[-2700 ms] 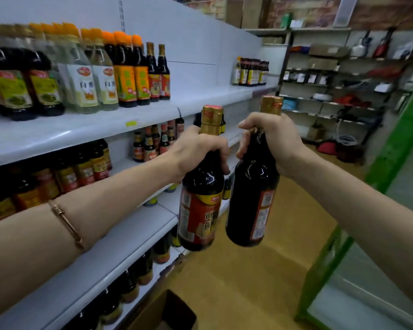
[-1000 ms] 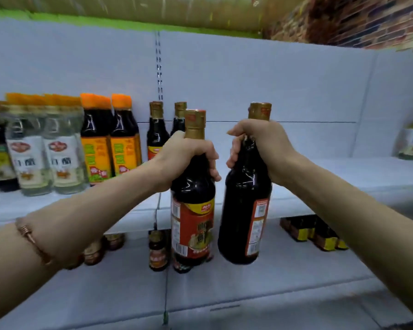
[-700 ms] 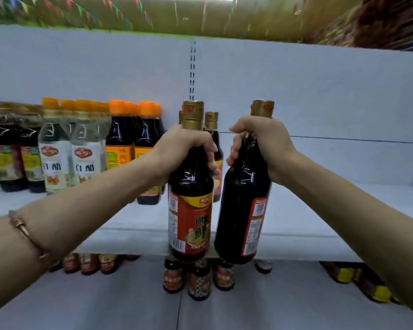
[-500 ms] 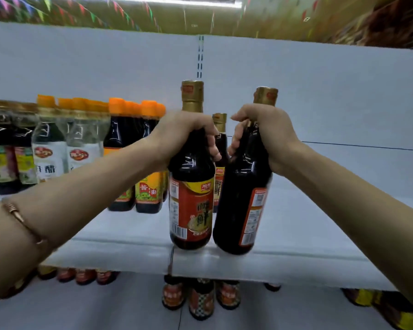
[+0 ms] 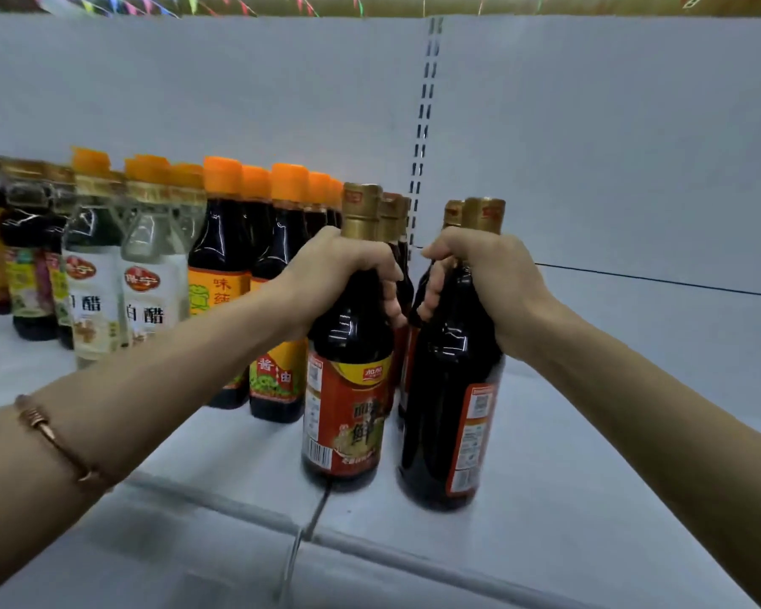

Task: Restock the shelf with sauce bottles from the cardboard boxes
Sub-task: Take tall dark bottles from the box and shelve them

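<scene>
The long white metal shelf (image 5: pixel 611 432) carries all bottles. At its left end stand rows of orange-capped dark and clear bottles (image 5: pixel 220 274). Near the front edge, at the seam between two shelf boards, two tall dark glass sauce bottles with gold caps stand upright, just beside each other. The left hand (image 5: pixel 339 274) has its fingers wrapped around the neck of the red-labelled bottle (image 5: pixel 348 389). The right hand (image 5: pixel 479 279) grips the neck of the other bottle (image 5: pixel 449 410). Behind them more gold-capped bottles (image 5: pixel 392 213) stand. A thin rose-gold bracelet (image 5: pixel 49 432) sits on the left wrist.
</scene>
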Demonstrator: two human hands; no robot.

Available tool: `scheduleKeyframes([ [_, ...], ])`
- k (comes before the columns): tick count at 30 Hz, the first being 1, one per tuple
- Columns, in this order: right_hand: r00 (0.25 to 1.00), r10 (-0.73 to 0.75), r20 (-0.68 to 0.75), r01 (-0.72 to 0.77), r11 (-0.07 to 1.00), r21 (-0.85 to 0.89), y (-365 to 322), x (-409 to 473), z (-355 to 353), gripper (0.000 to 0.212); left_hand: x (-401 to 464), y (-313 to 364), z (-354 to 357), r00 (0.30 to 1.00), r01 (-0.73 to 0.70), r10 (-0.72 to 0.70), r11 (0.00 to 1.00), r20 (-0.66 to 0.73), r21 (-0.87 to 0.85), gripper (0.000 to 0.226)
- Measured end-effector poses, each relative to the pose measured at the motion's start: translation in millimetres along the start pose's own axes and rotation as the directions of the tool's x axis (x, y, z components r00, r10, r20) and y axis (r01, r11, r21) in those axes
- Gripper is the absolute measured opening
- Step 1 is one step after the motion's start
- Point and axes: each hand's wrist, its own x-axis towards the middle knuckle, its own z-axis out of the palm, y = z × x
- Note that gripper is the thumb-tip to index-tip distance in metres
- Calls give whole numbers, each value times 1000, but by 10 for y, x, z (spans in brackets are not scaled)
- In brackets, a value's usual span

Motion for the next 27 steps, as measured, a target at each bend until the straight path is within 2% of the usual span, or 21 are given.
scheduleKeyframes([
  [5, 997, -72, -10, 72, 996, -48, 57, 58, 2, 31, 146, -106, -42, 999, -6, 6, 1000, 48, 2, 11],
  [9, 981, -168, -97, 157, 981, -110, 77, 57, 27, 21, 185, -147, -43, 996, -38, 35, 998, 87, 42, 13],
  [15, 969, -162, -186, 131, 977, -169, 75, 28, 76, 18, 161, -186, -62, 992, -91, 87, 995, 91, 41, 16],
  [18, 968, -136, -210, 99, 979, -179, 64, 11, 101, 18, 139, -200, -59, 988, -153, 153, 988, -18, 35, 34],
  [21, 965, -108, -238, 73, 986, -149, 37, -36, 144, 22, 57, -263, -67, 958, -240, 259, 959, -124, 147, 30],
  [25, 946, -117, -304, 52, 975, -214, 29, -61, 197, 33, -97, -424, -48, 955, -243, 258, 963, -146, 116, 28],
  [27, 936, -154, -317, 68, 962, -265, 51, -68, 211, 39, -135, -462, -42, 942, -252, 269, 962, -198, 109, 40],
])
